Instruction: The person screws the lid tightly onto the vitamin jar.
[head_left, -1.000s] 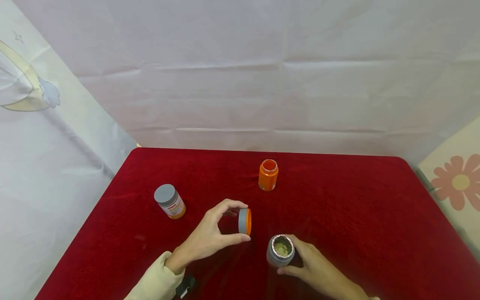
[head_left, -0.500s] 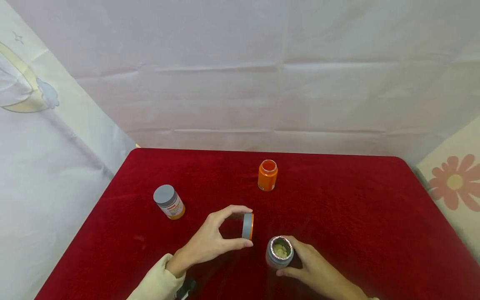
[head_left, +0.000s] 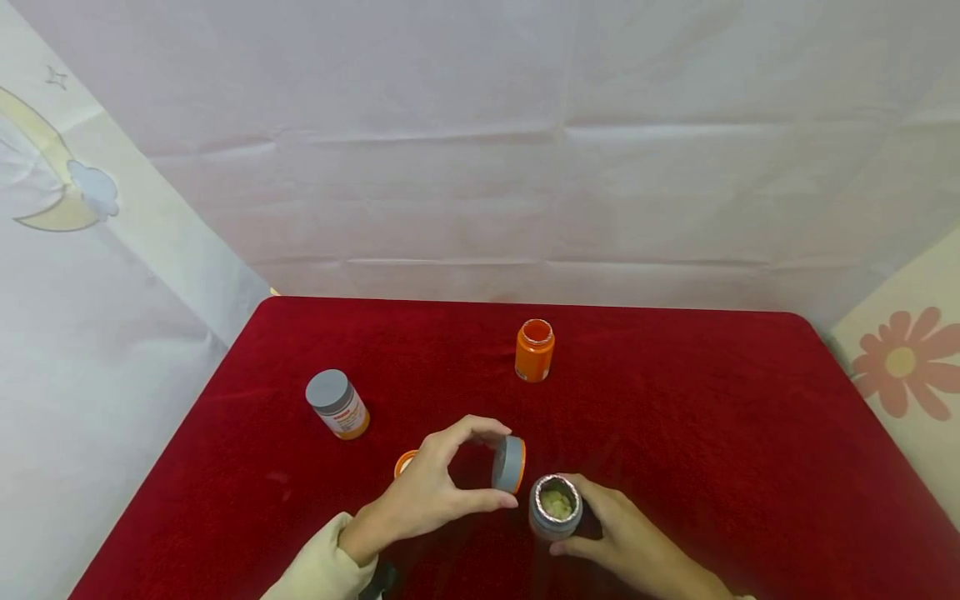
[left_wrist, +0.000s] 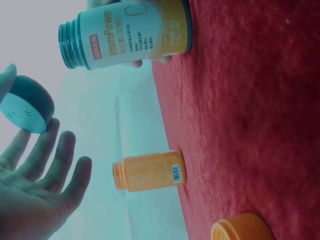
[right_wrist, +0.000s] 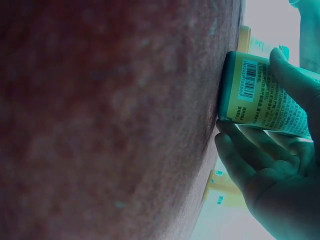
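Note:
My left hand [head_left: 431, 496] pinches a grey screw cap [head_left: 507, 464] between thumb and fingertips, just left of the open jar and apart from it. The cap is tilted on its side, its orange rim facing right. My right hand [head_left: 615, 533] holds the open supplement jar [head_left: 543, 527] from the right, fingers and thumb round its side. Pale tablets [head_left: 556, 503] show inside the foil-edged mouth. In the left wrist view the same jar [left_wrist: 125, 35] shows its printed label and bare thread. Its base rests on the cloth in the right wrist view.
An orange jar [head_left: 535, 354] without a lid stands farther back. A grey-capped jar [head_left: 339, 404] stands at the left. On the red cloth [head_left: 712, 400] an orange cap [head_left: 404, 462] lies partly hidden behind my left hand. A pale curtain [head_left: 480, 167] hangs behind.
My left hand has moved right and nearer with the grey cap, and the cap has turned so its orange inside faces away. The orange cap behind that hand has come into sight.

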